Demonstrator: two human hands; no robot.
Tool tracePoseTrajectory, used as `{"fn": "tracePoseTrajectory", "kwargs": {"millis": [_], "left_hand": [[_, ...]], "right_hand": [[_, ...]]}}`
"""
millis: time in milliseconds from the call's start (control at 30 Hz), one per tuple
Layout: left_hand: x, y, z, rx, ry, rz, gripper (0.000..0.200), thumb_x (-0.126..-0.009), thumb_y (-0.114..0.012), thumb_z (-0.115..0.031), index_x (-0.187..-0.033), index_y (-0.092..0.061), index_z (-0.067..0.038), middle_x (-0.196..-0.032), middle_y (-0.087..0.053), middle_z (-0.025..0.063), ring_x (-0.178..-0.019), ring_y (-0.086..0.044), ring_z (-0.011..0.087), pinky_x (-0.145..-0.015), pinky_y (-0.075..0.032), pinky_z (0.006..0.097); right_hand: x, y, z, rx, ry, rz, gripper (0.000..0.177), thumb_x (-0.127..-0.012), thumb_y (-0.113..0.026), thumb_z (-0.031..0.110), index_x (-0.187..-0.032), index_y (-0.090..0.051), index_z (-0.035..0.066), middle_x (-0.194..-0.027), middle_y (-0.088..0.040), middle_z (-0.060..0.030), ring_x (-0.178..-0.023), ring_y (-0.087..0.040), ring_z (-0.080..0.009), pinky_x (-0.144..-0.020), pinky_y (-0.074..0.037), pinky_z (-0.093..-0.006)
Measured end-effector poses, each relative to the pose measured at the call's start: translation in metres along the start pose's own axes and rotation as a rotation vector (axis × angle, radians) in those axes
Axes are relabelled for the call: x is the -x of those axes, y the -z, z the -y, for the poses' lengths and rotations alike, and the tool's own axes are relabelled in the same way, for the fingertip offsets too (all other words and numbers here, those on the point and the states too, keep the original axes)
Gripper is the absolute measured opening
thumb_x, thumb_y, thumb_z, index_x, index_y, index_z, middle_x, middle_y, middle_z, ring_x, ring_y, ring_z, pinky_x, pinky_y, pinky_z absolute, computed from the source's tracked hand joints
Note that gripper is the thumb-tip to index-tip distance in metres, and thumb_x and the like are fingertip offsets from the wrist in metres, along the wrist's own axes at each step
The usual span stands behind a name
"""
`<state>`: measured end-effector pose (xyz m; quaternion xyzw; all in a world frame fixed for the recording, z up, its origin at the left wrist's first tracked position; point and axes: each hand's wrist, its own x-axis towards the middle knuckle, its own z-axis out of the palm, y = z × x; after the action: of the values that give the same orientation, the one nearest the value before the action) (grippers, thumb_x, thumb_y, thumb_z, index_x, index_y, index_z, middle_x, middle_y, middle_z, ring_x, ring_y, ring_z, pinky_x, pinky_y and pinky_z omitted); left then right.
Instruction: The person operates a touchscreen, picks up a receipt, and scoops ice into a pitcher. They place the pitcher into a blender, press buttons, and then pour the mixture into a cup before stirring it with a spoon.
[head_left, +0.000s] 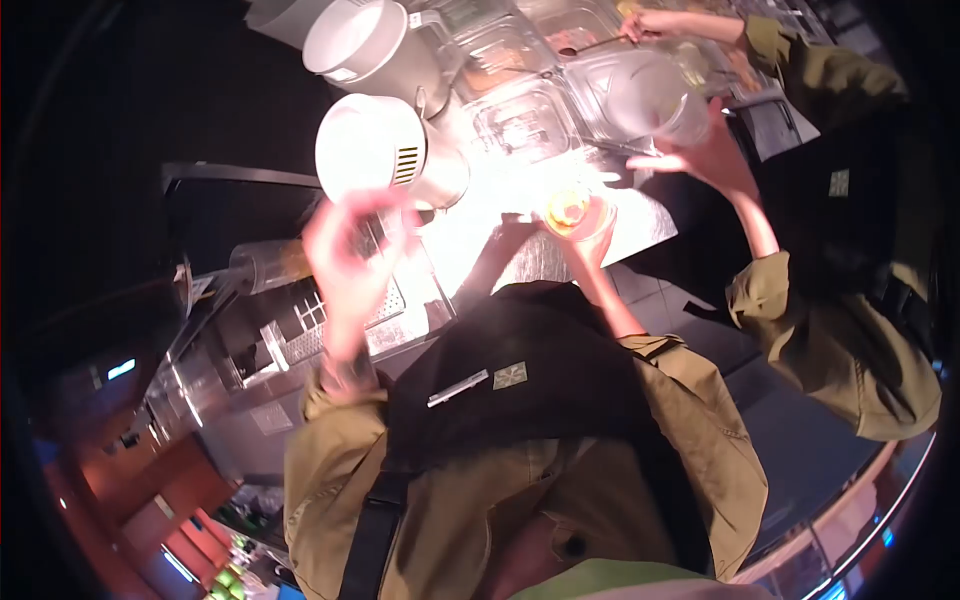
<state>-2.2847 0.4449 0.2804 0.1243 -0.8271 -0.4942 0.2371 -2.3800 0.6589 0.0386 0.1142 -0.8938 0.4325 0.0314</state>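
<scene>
At the left, the person's left hand [350, 240] is raised in front of a white tub [370, 148] that lies tipped on its side at the edge of the steel counter [645, 215]. The hand is smeared by blur, so it cannot be told whether it is open or holding anything. Further right, the right hand [592, 248] grips a small clear cup [570, 212] from below. The cup is held just over the counter's near edge, with something yellow-orange inside. The step in hand looks like making up that cup at the counter. The next move probably calls for keeping the cup level while the left hand fetches whatever goes in. At the far right, a co-worker's hand [715, 150] steadies a large clear container [645, 95] near the lidded trays [520, 120].
</scene>
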Motion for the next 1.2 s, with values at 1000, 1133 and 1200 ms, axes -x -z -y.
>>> {"fn": "tracePoseTrajectory", "kwargs": {"millis": [1000, 1133, 1200], "left_hand": [[0.147, -0.065, 0.062, -0.639, 0.222, 0.586, 0.014, -0.077, -0.06, -0.018, -0.085, -0.061, -0.007, -0.088, -0.064, 0.0145, -0.082, -0.062, 0.035, -0.067, -0.049, 0.0431], [0.155, -0.091, 0.113, -0.722, 0.069, 0.456, 0.012, -0.076, -0.062, -0.019, -0.082, -0.059, -0.01, -0.079, -0.061, 0.0095, -0.079, -0.063, 0.0277, -0.064, -0.05, 0.0407], [0.164, -0.091, 0.116, -0.736, 0.027, 0.447, 0.017, -0.073, -0.066, -0.017, -0.086, -0.058, -0.01, -0.081, -0.06, 0.0084, -0.082, -0.062, 0.0257, -0.067, -0.05, 0.0392]], "right_hand": [[-0.27, -0.062, 0.224, -0.323, -0.01, 0.979, 0.028, -0.079, -0.059, 0.026, -0.068, -0.06, 0.0, -0.069, -0.064, -0.012, -0.058, -0.065, -0.0186, -0.057, -0.052, -0.031], [-0.255, -0.04, 0.214, -0.518, -0.094, 0.708, 0.022, -0.082, -0.057, 0.02, -0.075, -0.063, 0.0, -0.064, -0.062, -0.0113, -0.056, -0.065, -0.0206, -0.058, -0.053, -0.0314], [-0.244, 0.008, 0.229, -0.554, 0.057, 0.663, 0.014, -0.08, -0.056, 0.014, -0.075, -0.06, 0.001, -0.062, -0.061, -0.0072, -0.057, -0.063, -0.0166, -0.06, -0.052, -0.0283]]}}
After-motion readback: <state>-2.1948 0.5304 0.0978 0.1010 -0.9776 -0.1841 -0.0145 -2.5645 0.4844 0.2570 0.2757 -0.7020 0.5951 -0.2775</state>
